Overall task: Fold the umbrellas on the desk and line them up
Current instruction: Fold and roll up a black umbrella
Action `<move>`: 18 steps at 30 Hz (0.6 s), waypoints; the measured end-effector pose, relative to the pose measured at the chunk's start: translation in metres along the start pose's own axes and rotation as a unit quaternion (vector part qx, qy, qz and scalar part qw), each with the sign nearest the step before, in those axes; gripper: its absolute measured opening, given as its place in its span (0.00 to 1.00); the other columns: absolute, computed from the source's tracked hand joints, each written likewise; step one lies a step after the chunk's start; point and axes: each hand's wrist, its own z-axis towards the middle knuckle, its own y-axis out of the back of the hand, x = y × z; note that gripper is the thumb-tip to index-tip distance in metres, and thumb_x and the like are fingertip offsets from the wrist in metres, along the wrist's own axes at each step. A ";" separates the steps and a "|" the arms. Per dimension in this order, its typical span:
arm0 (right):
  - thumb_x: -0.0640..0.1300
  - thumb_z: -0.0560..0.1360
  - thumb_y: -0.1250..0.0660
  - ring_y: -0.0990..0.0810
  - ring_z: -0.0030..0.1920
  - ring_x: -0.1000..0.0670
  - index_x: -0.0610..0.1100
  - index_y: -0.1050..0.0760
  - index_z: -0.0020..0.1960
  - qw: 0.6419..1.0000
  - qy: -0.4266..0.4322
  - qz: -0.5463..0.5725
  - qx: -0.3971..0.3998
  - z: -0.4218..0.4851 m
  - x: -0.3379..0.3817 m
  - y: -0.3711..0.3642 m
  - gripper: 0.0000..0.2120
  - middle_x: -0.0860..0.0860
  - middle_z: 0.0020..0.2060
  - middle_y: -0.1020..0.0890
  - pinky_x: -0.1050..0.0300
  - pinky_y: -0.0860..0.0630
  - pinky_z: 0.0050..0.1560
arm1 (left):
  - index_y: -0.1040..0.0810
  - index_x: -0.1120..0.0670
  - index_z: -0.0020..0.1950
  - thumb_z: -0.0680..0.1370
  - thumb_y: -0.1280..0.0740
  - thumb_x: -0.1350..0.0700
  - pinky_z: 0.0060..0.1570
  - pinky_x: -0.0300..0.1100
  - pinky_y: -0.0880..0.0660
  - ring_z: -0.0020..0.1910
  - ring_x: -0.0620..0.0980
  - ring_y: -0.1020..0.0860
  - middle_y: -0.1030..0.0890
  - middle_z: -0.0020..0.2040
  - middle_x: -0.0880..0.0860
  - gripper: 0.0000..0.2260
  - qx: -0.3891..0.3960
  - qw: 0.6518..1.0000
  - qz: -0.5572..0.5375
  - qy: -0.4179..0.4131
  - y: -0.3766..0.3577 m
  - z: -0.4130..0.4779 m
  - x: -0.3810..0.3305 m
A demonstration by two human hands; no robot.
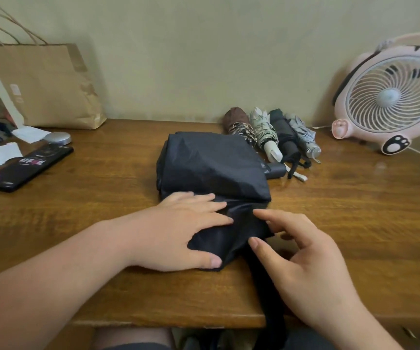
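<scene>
A: Since you asked how far along I am: my left hand (183,231) lies flat, fingers spread, pressing the black umbrella (214,173) to the worktop (355,223) mid-desk. Its canopy is loose, so it's unfinished, I'd say.

B: And the other?

A: My right hand (302,269) hovers half-open, thumb touching the cloth, gripping nothing. Four rolled umbrellas (272,135) sit side by side behind. The black one's strap drops past the edge, and I can't see where it ends.
</scene>
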 end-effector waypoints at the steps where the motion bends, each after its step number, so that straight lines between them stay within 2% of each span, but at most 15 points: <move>1: 0.43 0.72 0.23 0.19 0.53 0.57 0.62 0.19 0.60 1.000 -0.003 0.028 0.007 0.002 -0.003 0.000 0.20 0.59 0.48 0.17 0.65 0.25 0.55 | 0.49 0.33 0.81 0.77 0.46 0.26 0.78 0.42 0.66 0.78 0.32 0.65 0.57 0.81 0.32 0.34 0.003 1.000 0.017 -0.002 0.001 0.003 0.003; 3: 0.40 0.76 0.26 0.17 0.52 0.53 0.62 0.19 0.60 0.996 -0.023 0.075 0.033 0.009 -0.007 0.004 0.20 0.55 0.48 0.14 0.53 0.21 0.57 | 0.51 0.33 0.81 0.77 0.53 0.25 0.79 0.44 0.66 0.78 0.31 0.64 0.56 0.81 0.32 0.34 0.004 1.000 0.003 0.000 0.003 0.008 0.013; 5: 0.41 0.78 0.29 0.16 0.50 0.49 0.64 0.22 0.62 0.995 -0.039 0.070 0.055 0.018 -0.010 0.008 0.20 0.51 0.45 0.14 0.46 0.19 0.53 | 0.52 0.33 0.82 0.77 0.55 0.27 0.77 0.38 0.69 0.77 0.29 0.64 0.55 0.81 0.32 0.33 0.004 1.000 -0.020 0.003 0.004 0.011 0.023; 7: 0.42 0.80 0.31 0.16 0.46 0.49 0.64 0.23 0.62 0.995 -0.056 0.050 0.068 0.029 -0.010 0.011 0.18 0.51 0.43 0.14 0.51 0.19 0.48 | 0.52 0.33 0.82 0.77 0.52 0.27 0.69 0.29 0.72 0.71 0.23 0.69 0.56 0.81 0.31 0.33 0.005 1.000 -0.031 0.002 0.006 0.013 0.030; 10: 0.44 0.80 0.31 0.18 0.41 0.55 0.63 0.23 0.61 0.995 -0.077 -0.009 0.067 0.043 -0.010 0.007 0.15 0.53 0.41 0.17 0.66 0.23 0.38 | 0.50 0.31 0.81 0.75 0.45 0.26 0.60 0.20 0.72 0.62 0.17 0.73 0.57 0.78 0.27 0.35 0.004 0.998 -0.067 -0.012 0.005 0.012 0.035; 12: 0.46 0.79 0.30 0.21 0.40 0.61 0.61 0.23 0.60 0.992 -0.090 -0.061 0.065 0.049 -0.008 0.004 0.13 0.57 0.41 0.21 0.70 0.27 0.35 | 0.47 0.30 0.79 0.74 0.41 0.26 0.62 0.19 0.70 0.65 0.17 0.70 0.55 0.77 0.25 0.36 -0.010 0.996 -0.088 -0.021 0.003 0.009 0.039; 13: 0.47 0.79 0.29 0.21 0.39 0.62 0.61 0.22 0.59 0.990 -0.097 -0.075 0.068 0.050 -0.008 0.003 0.12 0.58 0.42 0.22 0.70 0.28 0.34 | 0.44 0.30 0.79 0.75 0.41 0.26 0.66 0.22 0.68 0.69 0.19 0.67 0.52 0.77 0.25 0.33 -0.024 0.994 -0.102 -0.028 0.002 0.007 0.041; 16: 0.51 0.77 0.28 0.20 0.37 0.57 0.61 0.22 0.57 0.986 -0.115 -0.090 0.080 0.053 -0.006 0.001 0.10 0.59 0.45 0.21 0.64 0.25 0.37 | 0.32 0.35 0.76 0.84 0.48 0.35 0.79 0.35 0.61 0.77 0.26 0.52 0.38 0.78 0.32 0.21 -0.079 0.979 -0.181 -0.042 -0.004 0.006 0.048; 18: 0.51 0.77 0.27 0.19 0.36 0.57 0.61 0.21 0.55 0.985 -0.115 -0.100 0.086 0.055 -0.005 0.002 0.08 0.58 0.44 0.20 0.62 0.25 0.37 | 0.34 0.34 0.76 0.84 0.50 0.38 0.78 0.33 0.63 0.76 0.25 0.54 0.40 0.79 0.32 0.21 -0.070 0.985 -0.152 -0.030 -0.007 0.009 0.049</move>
